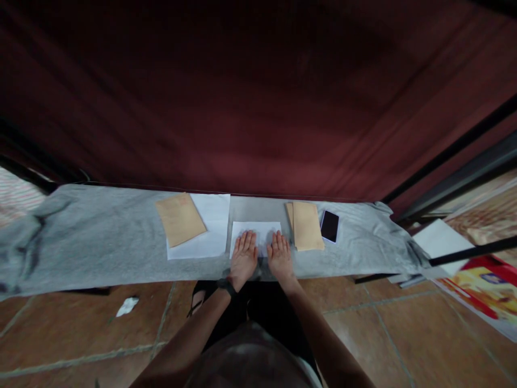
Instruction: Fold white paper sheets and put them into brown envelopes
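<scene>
A white sheet of paper (262, 227), seemingly folded, lies in front of me on the grey cloth. My left hand (244, 256) rests flat on its left part, fingers stretched out. On its right part my right hand (280, 256) lies flat too, palm down. Neither hand grips anything. Left of them is a larger white paper (218, 226), partly covered by a brown envelope (180, 218). Just right of my right hand sit brown envelopes (308, 226), overlapping one another. The hands hide the lower part of the paper between them.
A phone (330, 226) with a dark screen lies right of the envelopes. The narrow table's grey cloth (100, 231) is wrinkled at both ends. A dark red curtain-like surface (258, 134) rises behind it. A red and yellow printed box (484, 288) stands at the far right.
</scene>
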The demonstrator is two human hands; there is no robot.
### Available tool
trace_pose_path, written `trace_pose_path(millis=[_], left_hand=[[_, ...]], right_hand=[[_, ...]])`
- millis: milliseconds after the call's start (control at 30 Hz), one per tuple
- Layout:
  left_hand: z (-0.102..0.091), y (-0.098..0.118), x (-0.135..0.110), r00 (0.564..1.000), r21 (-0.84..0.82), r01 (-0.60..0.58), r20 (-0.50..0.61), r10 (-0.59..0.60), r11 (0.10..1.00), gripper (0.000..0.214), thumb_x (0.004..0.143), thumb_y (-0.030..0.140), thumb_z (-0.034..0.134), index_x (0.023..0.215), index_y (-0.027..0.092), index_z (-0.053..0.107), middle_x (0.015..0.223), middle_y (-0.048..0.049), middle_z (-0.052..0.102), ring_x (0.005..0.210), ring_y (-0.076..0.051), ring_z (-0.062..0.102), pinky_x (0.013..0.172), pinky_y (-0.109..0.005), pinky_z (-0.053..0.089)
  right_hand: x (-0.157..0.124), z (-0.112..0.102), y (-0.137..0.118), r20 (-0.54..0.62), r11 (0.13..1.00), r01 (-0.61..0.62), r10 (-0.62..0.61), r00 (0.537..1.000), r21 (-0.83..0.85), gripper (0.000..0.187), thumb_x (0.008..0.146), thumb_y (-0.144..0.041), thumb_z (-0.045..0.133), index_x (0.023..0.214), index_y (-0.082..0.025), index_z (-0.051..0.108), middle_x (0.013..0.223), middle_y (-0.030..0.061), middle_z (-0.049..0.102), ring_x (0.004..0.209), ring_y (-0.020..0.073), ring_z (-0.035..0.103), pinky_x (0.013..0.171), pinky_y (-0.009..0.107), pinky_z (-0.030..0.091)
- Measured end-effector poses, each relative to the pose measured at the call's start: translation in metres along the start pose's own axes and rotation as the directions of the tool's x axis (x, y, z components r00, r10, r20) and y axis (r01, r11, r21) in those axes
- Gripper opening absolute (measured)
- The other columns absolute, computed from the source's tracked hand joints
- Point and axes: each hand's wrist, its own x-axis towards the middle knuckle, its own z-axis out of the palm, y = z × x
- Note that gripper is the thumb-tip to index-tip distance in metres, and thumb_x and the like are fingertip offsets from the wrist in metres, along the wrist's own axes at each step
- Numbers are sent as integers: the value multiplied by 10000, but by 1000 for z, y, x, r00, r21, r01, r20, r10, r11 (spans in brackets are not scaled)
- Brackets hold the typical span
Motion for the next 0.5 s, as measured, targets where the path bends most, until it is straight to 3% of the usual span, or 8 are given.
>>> trace_pose_path(millis=[167,500], left_hand=[[-1,5,-10,996,81,-27,90,19,996,565,991,211,294,1534,73,372,1631,-130,316,1535,-249,221,1255,-432,202],[-2,-13,-20,997,93,73,-11,-72,993,609,1029,351,291,1533,13,346,1615,-184,317,1525,-265,251,1253,-420,206]], right_hand=[[-12,-1,-20,82,988,150,-153,985,41,501,1068,-321,324,1515,-117,425,1561,139,444,1469,260,384,1203,465,301],[-28,-8,13,-14,995,92,-93,996,-38,591,1057,-403,356,1524,-41,375,1546,227,435,1430,312,427,1161,491,354]])
